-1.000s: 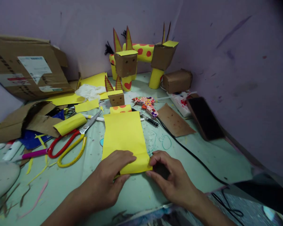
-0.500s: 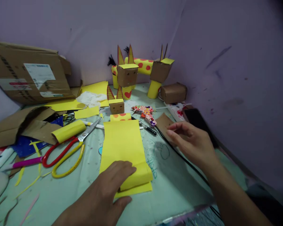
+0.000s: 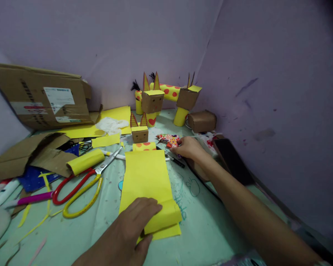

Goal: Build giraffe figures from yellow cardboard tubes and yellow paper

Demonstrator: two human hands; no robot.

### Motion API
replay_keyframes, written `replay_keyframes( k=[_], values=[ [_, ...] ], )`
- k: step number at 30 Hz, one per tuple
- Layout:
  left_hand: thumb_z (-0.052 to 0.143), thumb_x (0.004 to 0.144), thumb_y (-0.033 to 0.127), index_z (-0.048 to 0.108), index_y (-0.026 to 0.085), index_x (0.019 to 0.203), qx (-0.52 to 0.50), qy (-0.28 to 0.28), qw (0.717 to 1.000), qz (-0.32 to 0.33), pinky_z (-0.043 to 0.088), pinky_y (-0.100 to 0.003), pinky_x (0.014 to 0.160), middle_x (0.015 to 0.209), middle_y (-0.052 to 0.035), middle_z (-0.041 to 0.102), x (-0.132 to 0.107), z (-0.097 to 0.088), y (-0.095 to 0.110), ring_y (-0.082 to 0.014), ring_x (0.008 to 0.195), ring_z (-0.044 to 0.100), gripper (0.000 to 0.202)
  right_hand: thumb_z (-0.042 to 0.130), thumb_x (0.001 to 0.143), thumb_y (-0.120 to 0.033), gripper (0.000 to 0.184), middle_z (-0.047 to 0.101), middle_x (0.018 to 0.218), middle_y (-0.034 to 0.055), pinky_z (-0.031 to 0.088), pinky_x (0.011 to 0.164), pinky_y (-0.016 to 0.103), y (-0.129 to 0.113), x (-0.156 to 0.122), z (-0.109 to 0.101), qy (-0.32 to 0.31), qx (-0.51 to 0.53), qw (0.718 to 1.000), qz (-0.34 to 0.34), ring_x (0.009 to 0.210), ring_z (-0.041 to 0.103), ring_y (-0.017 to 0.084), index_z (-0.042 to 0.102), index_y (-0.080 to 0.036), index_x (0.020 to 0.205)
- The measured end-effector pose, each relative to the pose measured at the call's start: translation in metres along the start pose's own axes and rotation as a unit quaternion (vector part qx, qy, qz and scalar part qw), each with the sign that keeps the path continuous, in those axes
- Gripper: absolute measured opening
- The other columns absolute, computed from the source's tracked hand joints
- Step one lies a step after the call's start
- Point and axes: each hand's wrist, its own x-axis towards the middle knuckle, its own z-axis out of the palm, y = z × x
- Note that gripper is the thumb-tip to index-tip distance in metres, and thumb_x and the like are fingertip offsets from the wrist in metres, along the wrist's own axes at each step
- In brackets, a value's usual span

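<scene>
A long yellow paper strip [image 3: 145, 177] lies on the pale green table top [image 3: 211, 229], its near end curled over into a loose roll. My left hand [image 3: 127, 232] rests on that roll with fingers laid flat, pinning it down. My right hand [image 3: 188, 147] is stretched out to the far side, its fingers curled over the handle of a colourful patterned glue gun [image 3: 168, 139] lying beyond the strip. A black marker [image 3: 175, 162] lies just in front of that hand.
Red and yellow scissors [image 3: 80, 188] and a rolled yellow tube [image 3: 86, 161] lie left of the strip. Cardboard animal figures [image 3: 152, 101] stand at the back, a small box head [image 3: 140, 133] before them. A flattened carton [image 3: 44, 96] leans at left. A dark phone [image 3: 231, 155] lies at right.
My right hand left the paper's near edge and reached forward to the glue gun. The left hand stayed on the curled end. The view tilted upward a little.
</scene>
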Motion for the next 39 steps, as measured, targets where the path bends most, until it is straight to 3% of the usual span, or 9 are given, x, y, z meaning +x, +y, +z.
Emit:
replay_keyframes(
  k=[3, 7, 11, 14, 20, 27, 34, 36, 39],
  values=[
    [0.046, 0.066, 0.004, 0.039, 0.023, 0.125, -0.024, -0.003, 1.000, -0.013, 0.050, -0.029, 0.095, 0.120, -0.0065, 0.061, -0.003, 0.003, -0.001, -0.0174, 0.111, 0.056, 0.062, 0.078, 0.049, -0.028, 0.031, 0.053, 0.046, 0.0027, 0.036, 0.045, 0.027, -0.002, 0.013, 0.008, -0.033, 0.069, 0.996, 0.052, 0.058, 0.057, 0.023, 0.049, -0.020, 0.042],
    [0.045, 0.063, 0.003, 0.038, 0.025, 0.126, -0.059, -0.001, 0.998, -0.015, 0.049, -0.030, 0.096, 0.121, -0.0057, 0.059, -0.006, 0.008, -0.004, -0.0176, 0.112, 0.054, 0.067, 0.068, 0.065, -0.024, 0.019, 0.054, 0.052, 0.0004, 0.047, 0.045, 0.028, -0.006, 0.012, 0.010, -0.082, 0.229, 0.967, 0.073, 0.051, 0.055, 0.016, 0.052, -0.021, 0.055],
    [0.045, 0.062, 0.003, 0.039, 0.024, 0.124, -0.061, 0.005, 0.998, -0.008, 0.050, -0.027, 0.094, 0.118, -0.0056, 0.061, -0.002, 0.004, -0.002, -0.0169, 0.110, 0.056, 0.065, 0.062, 0.068, -0.020, 0.009, 0.062, 0.069, 0.0020, 0.051, 0.050, 0.027, -0.010, -0.010, 0.006, -0.078, 0.362, 0.928, 0.037, 0.053, 0.057, 0.013, 0.054, -0.021, 0.072],
    [0.046, 0.062, 0.002, 0.042, 0.022, 0.120, -0.031, 0.021, 0.999, -0.003, 0.051, -0.024, 0.091, 0.114, -0.0067, 0.063, 0.001, -0.001, 0.003, -0.0170, 0.105, 0.059, 0.061, 0.066, 0.065, -0.024, 0.027, 0.065, 0.082, 0.0013, 0.048, 0.050, 0.024, -0.007, -0.033, 0.002, -0.045, 0.421, 0.905, -0.021, 0.055, 0.057, 0.011, 0.053, -0.022, 0.089],
    [0.045, 0.060, 0.000, 0.043, 0.025, 0.118, 0.005, 0.054, 0.998, -0.008, 0.050, -0.024, 0.092, 0.109, -0.0040, 0.067, -0.004, 0.007, 0.002, -0.0174, 0.100, 0.062, 0.063, 0.069, 0.063, -0.029, 0.024, 0.063, 0.068, -0.0004, 0.041, 0.044, 0.023, 0.011, -0.065, 0.005, -0.034, 0.444, 0.891, -0.089, 0.049, 0.050, 0.010, 0.057, -0.017, 0.081],
    [0.048, 0.066, 0.003, 0.039, 0.026, 0.126, 0.006, 0.031, 0.999, -0.013, 0.048, -0.029, 0.097, 0.119, -0.0045, 0.063, -0.004, 0.010, -0.002, -0.0191, 0.107, 0.060, 0.065, 0.070, 0.063, -0.024, 0.028, 0.069, 0.078, 0.0026, 0.046, 0.056, 0.025, 0.014, -0.078, 0.010, -0.042, 0.457, 0.887, -0.061, 0.064, 0.063, 0.017, 0.057, -0.018, 0.087],
    [0.054, 0.074, 0.012, 0.038, 0.022, 0.130, 0.002, 0.024, 1.000, -0.002, 0.046, -0.031, 0.099, 0.127, -0.0083, 0.058, -0.008, 0.005, -0.001, -0.0210, 0.116, 0.054, 0.059, 0.071, 0.061, -0.027, 0.027, 0.072, 0.079, 0.0045, 0.049, 0.064, 0.030, 0.013, -0.089, 0.011, -0.037, 0.441, 0.896, -0.035, 0.068, 0.065, 0.020, 0.059, -0.017, 0.083],
    [0.055, 0.078, 0.021, 0.038, 0.021, 0.131, -0.001, 0.064, 0.998, -0.019, 0.044, -0.037, 0.101, 0.135, -0.0114, 0.050, -0.008, 0.003, 0.000, -0.0247, 0.123, 0.048, 0.055, 0.070, 0.063, -0.028, 0.028, 0.072, 0.083, 0.0052, 0.050, 0.066, 0.030, 0.010, -0.091, 0.011, -0.040, 0.439, 0.897, -0.037, 0.074, 0.066, 0.021, 0.059, -0.018, 0.086],
    [0.053, 0.082, 0.022, 0.045, 0.018, 0.123, 0.028, 0.183, 0.982, -0.035, 0.042, -0.040, 0.101, 0.133, -0.0139, 0.050, 0.002, -0.004, 0.006, -0.0256, 0.123, 0.045, 0.042, 0.068, 0.065, -0.031, 0.031, 0.072, 0.089, 0.0060, 0.051, 0.069, 0.031, 0.001, -0.091, 0.017, -0.035, 0.452, 0.889, -0.062, 0.079, 0.067, 0.022, 0.059, -0.018, 0.092]
  ],
)
